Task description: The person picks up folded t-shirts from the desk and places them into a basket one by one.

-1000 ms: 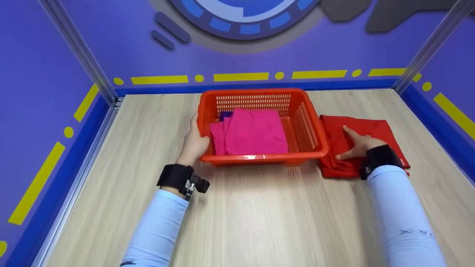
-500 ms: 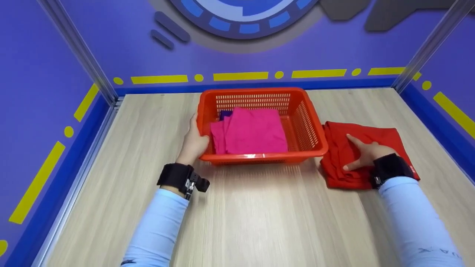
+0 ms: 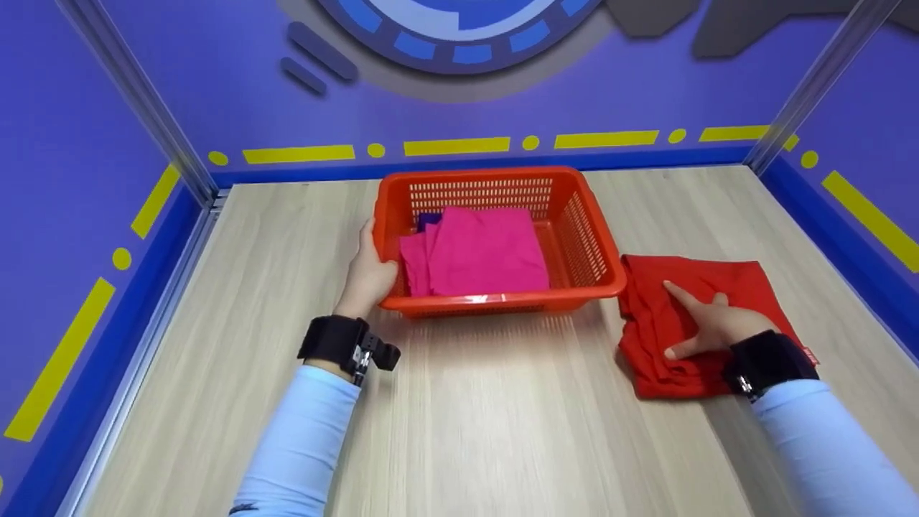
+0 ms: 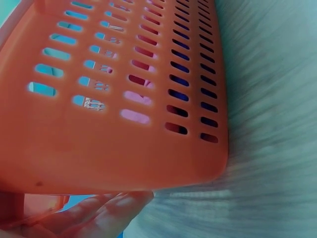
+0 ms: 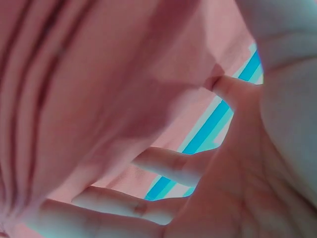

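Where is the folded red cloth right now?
In the head view, the folded red cloth is on the right side, just right of the red-orange basket, with the right hand spread over it.

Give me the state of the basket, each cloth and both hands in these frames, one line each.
Basket: upright, open at the top, partly filled.
Pink cloth: folded, inside the basket.
Dark blue cloth: inside the basket, mostly hidden; folding cannot be told.
Red cloth: folded, wrinkled, outside the basket.
Left hand: gripping the basket's rim.
Right hand: fingers spread, touching the red cloth.
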`<state>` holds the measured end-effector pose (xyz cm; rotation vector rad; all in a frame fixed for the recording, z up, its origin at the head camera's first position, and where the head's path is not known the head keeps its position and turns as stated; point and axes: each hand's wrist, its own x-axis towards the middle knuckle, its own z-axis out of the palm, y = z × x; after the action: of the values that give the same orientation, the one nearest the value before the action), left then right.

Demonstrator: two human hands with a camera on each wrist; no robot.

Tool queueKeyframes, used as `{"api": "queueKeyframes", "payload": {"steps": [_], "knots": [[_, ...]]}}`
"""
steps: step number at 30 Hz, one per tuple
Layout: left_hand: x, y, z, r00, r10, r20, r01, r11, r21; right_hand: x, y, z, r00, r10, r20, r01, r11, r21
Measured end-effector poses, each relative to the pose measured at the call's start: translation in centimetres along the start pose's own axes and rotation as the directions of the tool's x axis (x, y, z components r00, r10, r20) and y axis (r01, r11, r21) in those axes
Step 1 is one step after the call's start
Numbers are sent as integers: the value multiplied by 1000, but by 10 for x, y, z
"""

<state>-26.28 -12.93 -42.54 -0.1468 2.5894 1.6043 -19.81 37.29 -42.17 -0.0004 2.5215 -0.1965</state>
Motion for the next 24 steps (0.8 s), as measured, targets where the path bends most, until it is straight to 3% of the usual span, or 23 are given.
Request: {"api": "queueKeyframes", "payload": {"steps": [24], "knots": [[0, -2, 0, 1000, 21, -7, -21, 1000, -16, -58, -42, 51, 998, -61, -36, 55, 989, -134]]}}
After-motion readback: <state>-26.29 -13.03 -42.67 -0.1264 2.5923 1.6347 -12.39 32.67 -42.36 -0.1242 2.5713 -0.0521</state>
